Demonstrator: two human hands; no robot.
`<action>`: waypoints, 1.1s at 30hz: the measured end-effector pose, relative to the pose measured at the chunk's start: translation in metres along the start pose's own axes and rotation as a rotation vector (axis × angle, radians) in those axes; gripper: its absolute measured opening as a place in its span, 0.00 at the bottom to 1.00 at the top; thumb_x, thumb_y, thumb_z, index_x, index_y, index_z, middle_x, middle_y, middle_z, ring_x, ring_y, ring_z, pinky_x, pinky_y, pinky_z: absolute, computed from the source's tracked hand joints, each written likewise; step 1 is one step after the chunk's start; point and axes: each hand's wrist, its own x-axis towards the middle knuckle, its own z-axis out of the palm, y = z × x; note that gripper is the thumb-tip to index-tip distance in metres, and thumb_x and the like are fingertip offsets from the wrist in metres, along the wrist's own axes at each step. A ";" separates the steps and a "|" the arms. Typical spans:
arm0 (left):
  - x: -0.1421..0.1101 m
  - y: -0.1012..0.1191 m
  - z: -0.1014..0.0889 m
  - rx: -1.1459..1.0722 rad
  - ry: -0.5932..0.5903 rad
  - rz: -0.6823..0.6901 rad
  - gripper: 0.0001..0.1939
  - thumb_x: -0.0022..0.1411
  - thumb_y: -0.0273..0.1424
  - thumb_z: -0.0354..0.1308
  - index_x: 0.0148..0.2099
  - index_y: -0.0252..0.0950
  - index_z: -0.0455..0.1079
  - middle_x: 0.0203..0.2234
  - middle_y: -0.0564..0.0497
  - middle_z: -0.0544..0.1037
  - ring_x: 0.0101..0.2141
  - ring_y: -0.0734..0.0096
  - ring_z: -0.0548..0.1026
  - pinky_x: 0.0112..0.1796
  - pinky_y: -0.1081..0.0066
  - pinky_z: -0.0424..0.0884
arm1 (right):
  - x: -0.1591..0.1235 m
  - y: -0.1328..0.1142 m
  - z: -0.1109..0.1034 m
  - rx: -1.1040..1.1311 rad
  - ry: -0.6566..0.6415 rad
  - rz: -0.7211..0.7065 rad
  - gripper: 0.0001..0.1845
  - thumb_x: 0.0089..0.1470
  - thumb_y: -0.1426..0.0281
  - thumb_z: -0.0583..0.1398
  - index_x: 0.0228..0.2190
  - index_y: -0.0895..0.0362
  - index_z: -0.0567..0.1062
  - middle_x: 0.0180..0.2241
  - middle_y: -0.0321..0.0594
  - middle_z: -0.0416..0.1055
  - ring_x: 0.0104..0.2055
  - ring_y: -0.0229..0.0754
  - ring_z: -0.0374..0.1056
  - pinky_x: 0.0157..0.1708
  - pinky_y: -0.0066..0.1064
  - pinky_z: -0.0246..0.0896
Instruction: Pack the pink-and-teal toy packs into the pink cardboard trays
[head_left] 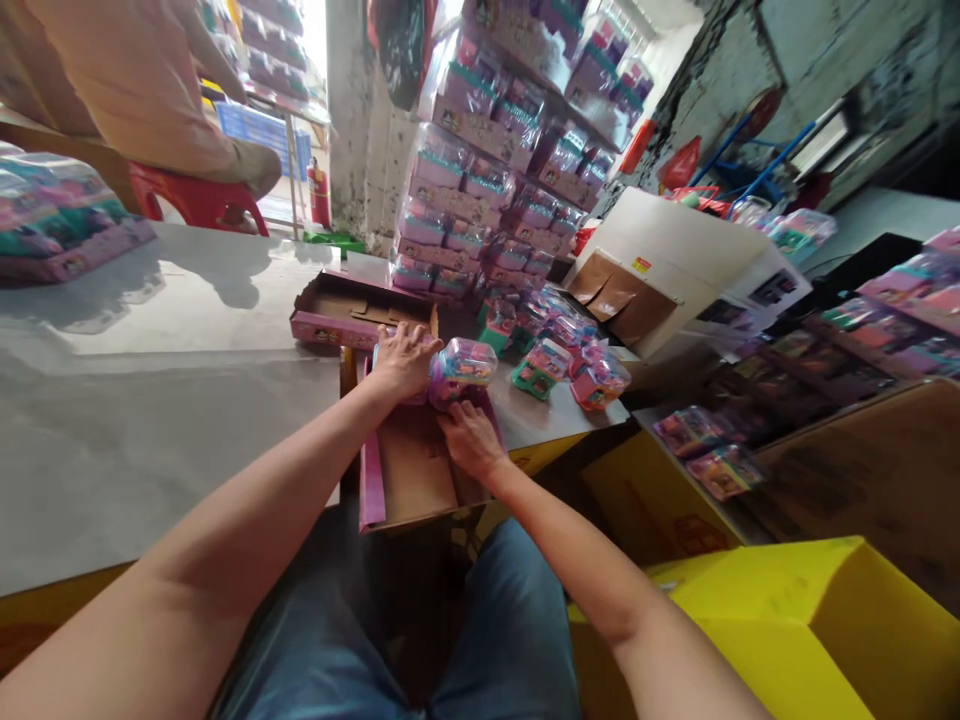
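Observation:
An open pink cardboard tray lies in front of me, with bare brown cardboard showing in its near part. At its far end sits a purple toy pack with a clear plastic top. My left hand curls over another toy pack beside it, mostly covered by the fingers. Against the near, lower side of the purple toy pack, my right hand has its fingers bent around the edge. Just behind stands a second open pink tray with brown flaps inside.
Several loose toy packs stand on the table to the right. Wrapped trays form a tall stack behind. A white machine stands at back right, a yellow box at lower right. Another person sits on a red stool.

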 end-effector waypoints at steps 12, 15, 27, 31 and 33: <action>0.004 0.001 0.003 0.049 -0.022 -0.014 0.34 0.57 0.41 0.64 0.65 0.46 0.63 0.60 0.42 0.65 0.58 0.43 0.60 0.55 0.43 0.57 | 0.023 -0.007 0.003 0.093 -0.079 0.290 0.19 0.68 0.62 0.50 0.53 0.53 0.72 0.47 0.48 0.73 0.47 0.53 0.69 0.42 0.41 0.65; 0.004 0.002 0.003 0.045 -0.017 -0.017 0.31 0.59 0.39 0.63 0.64 0.46 0.64 0.59 0.42 0.65 0.58 0.43 0.60 0.54 0.44 0.58 | 0.019 -0.011 -0.011 0.061 0.025 0.179 0.15 0.67 0.64 0.52 0.50 0.56 0.72 0.45 0.47 0.73 0.46 0.50 0.68 0.44 0.41 0.63; 0.008 -0.002 0.009 0.031 -0.029 -0.014 0.33 0.57 0.43 0.64 0.63 0.45 0.64 0.62 0.42 0.63 0.59 0.42 0.59 0.55 0.44 0.56 | 0.031 -0.019 -0.013 -0.003 -0.306 0.180 0.32 0.62 0.79 0.48 0.67 0.65 0.53 0.45 0.58 0.75 0.43 0.53 0.75 0.37 0.41 0.70; 0.006 -0.004 0.007 0.036 -0.028 -0.006 0.33 0.57 0.43 0.64 0.64 0.46 0.63 0.61 0.42 0.63 0.59 0.42 0.59 0.56 0.44 0.56 | 0.036 -0.018 -0.011 0.020 -0.396 0.131 0.23 0.59 0.83 0.51 0.53 0.69 0.73 0.42 0.60 0.77 0.47 0.54 0.75 0.41 0.41 0.70; 0.007 -0.004 0.006 0.034 -0.047 -0.008 0.34 0.57 0.43 0.64 0.64 0.46 0.62 0.61 0.42 0.64 0.59 0.42 0.59 0.56 0.44 0.56 | 0.040 -0.021 -0.009 0.028 -0.415 0.124 0.20 0.58 0.83 0.52 0.49 0.69 0.77 0.42 0.61 0.77 0.47 0.55 0.74 0.42 0.43 0.70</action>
